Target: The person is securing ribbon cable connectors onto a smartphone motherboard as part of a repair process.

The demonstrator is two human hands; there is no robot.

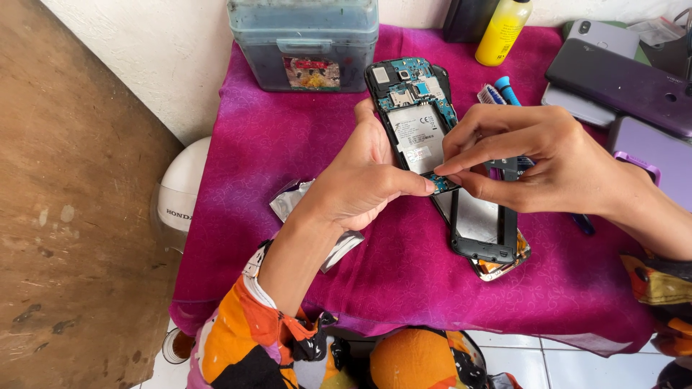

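Observation:
An opened smartphone [414, 119] with its circuit board and silver battery exposed is tilted up over a magenta cloth [404, 281]. My left hand [360, 180] grips its left side and lower edge, thumb on the bottom. My right hand [533, 158] pinches at the phone's lower end with forefinger and thumb, right by the left thumb. Under my right hand lies a black phone frame [483, 241] on a cracked screen panel.
A grey plastic box [303, 43] stands at the back. A yellow bottle [502, 30] and dark bottle stand beside it. Several phones [613, 79] are stacked at the right. A brush and blue tool [504, 90] lie behind my right hand. Silver foil packets [288, 202] lie left. A white helmet [180, 187] sits below the table's left edge.

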